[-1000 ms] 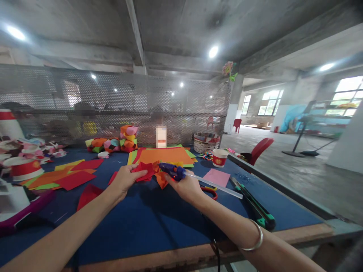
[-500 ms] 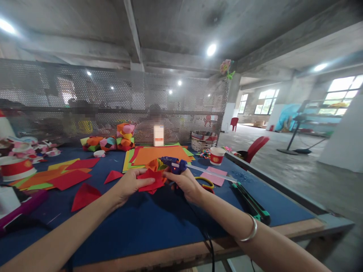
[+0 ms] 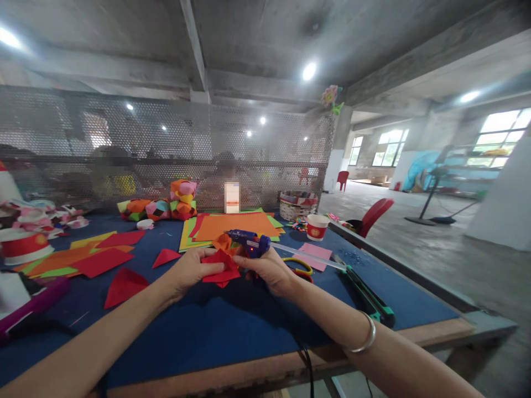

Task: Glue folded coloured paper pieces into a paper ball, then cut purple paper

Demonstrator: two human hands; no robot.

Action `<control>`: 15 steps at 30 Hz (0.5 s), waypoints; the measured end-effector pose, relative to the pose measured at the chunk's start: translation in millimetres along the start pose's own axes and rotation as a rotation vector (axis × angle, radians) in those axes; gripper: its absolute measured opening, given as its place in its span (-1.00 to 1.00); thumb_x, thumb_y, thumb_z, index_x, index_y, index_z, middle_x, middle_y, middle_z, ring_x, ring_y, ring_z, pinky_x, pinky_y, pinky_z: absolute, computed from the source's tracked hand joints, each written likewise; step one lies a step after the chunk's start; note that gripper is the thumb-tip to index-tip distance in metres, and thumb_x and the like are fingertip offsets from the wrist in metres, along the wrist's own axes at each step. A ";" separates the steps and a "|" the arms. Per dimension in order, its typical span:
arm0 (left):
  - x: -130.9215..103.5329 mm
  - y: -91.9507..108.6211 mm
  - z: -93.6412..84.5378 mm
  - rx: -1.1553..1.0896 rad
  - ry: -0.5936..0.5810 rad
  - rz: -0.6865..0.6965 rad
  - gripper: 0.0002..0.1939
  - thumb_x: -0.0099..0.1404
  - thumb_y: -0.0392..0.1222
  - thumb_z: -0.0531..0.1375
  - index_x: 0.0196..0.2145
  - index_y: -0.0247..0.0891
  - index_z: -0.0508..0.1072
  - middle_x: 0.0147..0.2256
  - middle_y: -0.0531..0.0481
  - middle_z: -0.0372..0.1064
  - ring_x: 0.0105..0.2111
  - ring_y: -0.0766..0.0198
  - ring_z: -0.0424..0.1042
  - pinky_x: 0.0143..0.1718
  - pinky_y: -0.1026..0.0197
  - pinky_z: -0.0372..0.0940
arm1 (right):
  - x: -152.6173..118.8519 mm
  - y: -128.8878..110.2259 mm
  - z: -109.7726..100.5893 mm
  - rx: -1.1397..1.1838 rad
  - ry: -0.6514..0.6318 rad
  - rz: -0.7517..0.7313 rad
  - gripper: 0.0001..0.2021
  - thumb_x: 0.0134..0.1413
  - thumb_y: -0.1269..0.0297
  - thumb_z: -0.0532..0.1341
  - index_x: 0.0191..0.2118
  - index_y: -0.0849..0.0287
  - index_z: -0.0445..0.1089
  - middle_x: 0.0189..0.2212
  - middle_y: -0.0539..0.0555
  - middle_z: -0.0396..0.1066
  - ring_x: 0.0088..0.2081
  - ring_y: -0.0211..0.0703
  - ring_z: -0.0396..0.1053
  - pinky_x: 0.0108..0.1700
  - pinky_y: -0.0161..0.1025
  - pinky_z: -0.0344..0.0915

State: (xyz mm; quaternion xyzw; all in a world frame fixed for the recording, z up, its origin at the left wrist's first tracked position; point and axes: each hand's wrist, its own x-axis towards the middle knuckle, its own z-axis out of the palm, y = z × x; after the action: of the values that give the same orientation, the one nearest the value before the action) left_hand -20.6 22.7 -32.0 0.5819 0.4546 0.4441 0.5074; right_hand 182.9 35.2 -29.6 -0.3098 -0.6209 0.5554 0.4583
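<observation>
Over the middle of the blue table, my left hand [image 3: 193,273] pinches a folded red paper piece [image 3: 222,270], with orange paper [image 3: 222,242] just behind it. My right hand [image 3: 265,271] is wrapped round a blue glue gun [image 3: 249,241], and its thumb and fingertips touch the right edge of the red paper. A clear glue stick [image 3: 307,254] sticks out of the gun's back toward the right. The gun's nozzle lies above the orange paper. The fingers of my right hand under the gun are partly hidden.
Coloured sheets [image 3: 236,227] lie behind my hands, loose papers [image 3: 102,261] to the left. Yellow-handled scissors [image 3: 305,267], a pink sheet [image 3: 314,256], a green-black cutter [image 3: 369,293] and a paper cup [image 3: 317,227] are on the right. A woven basket [image 3: 297,207] stands by the mesh screen.
The glue gun and my right hand have moved slightly left, bringing the fingertips further onto the red paper. The red paper's right side looks more raised and folded.
</observation>
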 end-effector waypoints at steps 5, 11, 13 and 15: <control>-7.0 12.3 6.2 0.035 -0.004 -0.024 -0.61 -0.17 -0.07 0.56 -0.35 -0.25 0.71 -0.35 -0.07 0.67 -0.38 0.18 0.59 -0.17 0.15 0.44 | 4.2 6.2 -2.5 -0.053 -0.023 -0.041 -0.65 -0.21 0.09 0.53 -0.37 0.15 0.45 -0.51 -0.06 0.41 -0.56 -0.31 0.29 -0.53 -0.31 0.26; -7.8 12.8 9.8 0.025 0.022 -0.086 -0.61 -0.23 -0.08 0.54 -0.39 -0.27 0.70 -0.39 -0.06 0.66 -0.41 0.20 0.56 -0.24 0.19 0.40 | 6.8 12.2 -2.5 -0.198 0.010 -0.112 -0.80 -0.12 0.18 0.43 -0.39 0.11 0.45 -0.50 -0.05 0.43 -0.57 -0.27 0.30 -0.53 -0.28 0.29; -7.9 11.6 10.8 0.023 0.022 -0.098 -0.61 -0.23 -0.09 0.53 -0.38 -0.29 0.70 -0.37 -0.08 0.67 -0.40 0.19 0.57 -0.22 0.18 0.40 | 6.5 12.2 -1.7 -0.238 0.029 -0.126 -0.84 -0.10 0.22 0.41 -0.41 0.10 0.44 -0.53 -0.06 0.41 -0.57 -0.26 0.30 -0.51 -0.27 0.30; -8.0 10.6 12.0 0.033 0.026 -0.096 -0.61 -0.23 -0.10 0.52 -0.38 -0.30 0.69 -0.37 -0.09 0.66 -0.40 0.19 0.57 -0.21 0.17 0.39 | 6.0 11.5 -0.7 -0.267 0.044 -0.126 -0.88 -0.10 0.26 0.38 -0.44 0.10 0.43 -0.55 -0.07 0.39 -0.57 -0.25 0.29 -0.50 -0.27 0.31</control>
State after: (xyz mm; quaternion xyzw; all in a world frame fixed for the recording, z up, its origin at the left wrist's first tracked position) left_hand -9.6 11.8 -23.0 0.5619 0.4957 0.4193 0.5126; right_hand 179.9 43.0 -39.4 -0.3404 -0.6972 0.4312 0.4606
